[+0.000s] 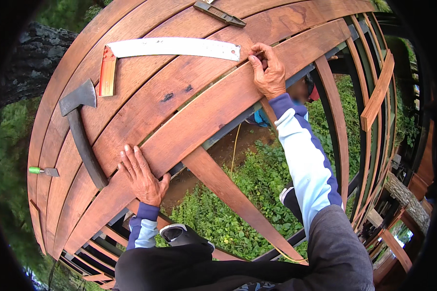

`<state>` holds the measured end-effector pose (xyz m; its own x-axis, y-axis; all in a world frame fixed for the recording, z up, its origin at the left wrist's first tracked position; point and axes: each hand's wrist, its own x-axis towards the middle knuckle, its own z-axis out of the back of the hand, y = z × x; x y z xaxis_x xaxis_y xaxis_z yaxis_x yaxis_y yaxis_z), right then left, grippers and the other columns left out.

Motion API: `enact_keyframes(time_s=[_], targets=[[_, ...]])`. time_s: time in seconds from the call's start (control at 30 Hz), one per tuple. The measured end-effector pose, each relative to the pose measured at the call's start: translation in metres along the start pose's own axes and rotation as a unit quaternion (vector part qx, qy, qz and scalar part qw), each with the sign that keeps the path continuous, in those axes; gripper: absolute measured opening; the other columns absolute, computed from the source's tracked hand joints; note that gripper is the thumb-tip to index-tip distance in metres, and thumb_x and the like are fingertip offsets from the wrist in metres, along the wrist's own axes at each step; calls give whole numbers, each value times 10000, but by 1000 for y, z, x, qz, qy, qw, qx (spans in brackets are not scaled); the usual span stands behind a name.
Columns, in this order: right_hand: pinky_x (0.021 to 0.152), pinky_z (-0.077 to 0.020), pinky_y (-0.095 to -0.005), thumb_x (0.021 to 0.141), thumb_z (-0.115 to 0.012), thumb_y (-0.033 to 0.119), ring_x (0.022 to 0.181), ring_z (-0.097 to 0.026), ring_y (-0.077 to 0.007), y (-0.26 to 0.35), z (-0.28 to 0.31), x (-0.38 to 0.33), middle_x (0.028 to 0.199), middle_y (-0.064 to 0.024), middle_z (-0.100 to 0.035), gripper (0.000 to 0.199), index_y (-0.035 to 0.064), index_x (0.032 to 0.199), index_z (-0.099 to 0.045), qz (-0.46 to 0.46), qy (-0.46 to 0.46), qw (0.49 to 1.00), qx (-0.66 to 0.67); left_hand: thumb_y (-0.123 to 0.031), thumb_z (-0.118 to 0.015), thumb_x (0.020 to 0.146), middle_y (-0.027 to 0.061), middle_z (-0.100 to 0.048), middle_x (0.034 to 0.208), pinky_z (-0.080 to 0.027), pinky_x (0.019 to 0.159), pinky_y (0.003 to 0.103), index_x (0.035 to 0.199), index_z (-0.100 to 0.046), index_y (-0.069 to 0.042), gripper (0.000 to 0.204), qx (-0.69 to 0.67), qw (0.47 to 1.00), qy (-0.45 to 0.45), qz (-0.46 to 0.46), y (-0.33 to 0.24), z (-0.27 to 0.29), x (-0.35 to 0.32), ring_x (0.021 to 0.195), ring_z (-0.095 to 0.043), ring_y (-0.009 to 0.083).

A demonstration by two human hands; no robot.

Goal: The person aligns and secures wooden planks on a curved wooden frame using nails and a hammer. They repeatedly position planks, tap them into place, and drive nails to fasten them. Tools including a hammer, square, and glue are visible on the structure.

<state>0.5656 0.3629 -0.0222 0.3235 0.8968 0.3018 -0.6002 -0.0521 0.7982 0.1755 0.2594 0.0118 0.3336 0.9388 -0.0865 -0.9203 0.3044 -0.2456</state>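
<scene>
The left hand [142, 175] lies flat, fingers spread and gripping nothing, on the near edge of a reddish wooden plank [213, 104]. The right hand [267, 70] is curled with its fingertips pinched on that plank just beside the end of a metal square [175, 47]; whether it pinches something small cannot be told. The plank's long axis runs from lower left to upper right, and both hands press on it, the left near its lower end, the right well up its length. The square's long blade lies across the boards, pointing toward the right hand, its red handle [107, 71] turned down at the left. An axe [82, 131] rests left of the left hand, head up, handle toward the person. The surface is a slatted wooden deck [131, 19] raised outdoors, with green plants [247, 194] below the open frame.
</scene>
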Motion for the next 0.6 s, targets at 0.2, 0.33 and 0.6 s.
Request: enact_keyframes(time_s=[0.2, 0.33, 0.6], targets=[[606, -500, -287, 844, -722, 94, 707, -621, -184, 4, 1, -4, 871, -52, -656, 292, 73, 1119, -627, 42, -7, 996, -80, -231, -723, 553, 247, -220, 1599, -138, 1217, 525, 1539, -256, -8, 1114, 38, 997, -49, 41, -4, -14, 3, 1494, -169, 423], [602, -498, -285, 861, -728, 148, 706, -615, -165, 2, -1, -4, 863, -40, -658, 287, 70, 1119, -631, 66, -21, 991, -111, -178, -669, 547, 250, -267, 1583, -160, 1214, 514, 1516, -325, 0, 1043, 42, 997, -59, 31, -5, -11, 4, 1486, -214, 410], [572, -458, -234, 884, -712, 157, 679, -555, -89, -3, 1, -1, 867, -8, -669, 260, 58, 1115, -644, 25, -17, 998, -55, -148, -634, 529, 253, -272, 1580, -154, 1217, 514, 1505, -347, 8, 1029, 13, 997, -65, 34, -4, -12, 5, 1487, -217, 402]])
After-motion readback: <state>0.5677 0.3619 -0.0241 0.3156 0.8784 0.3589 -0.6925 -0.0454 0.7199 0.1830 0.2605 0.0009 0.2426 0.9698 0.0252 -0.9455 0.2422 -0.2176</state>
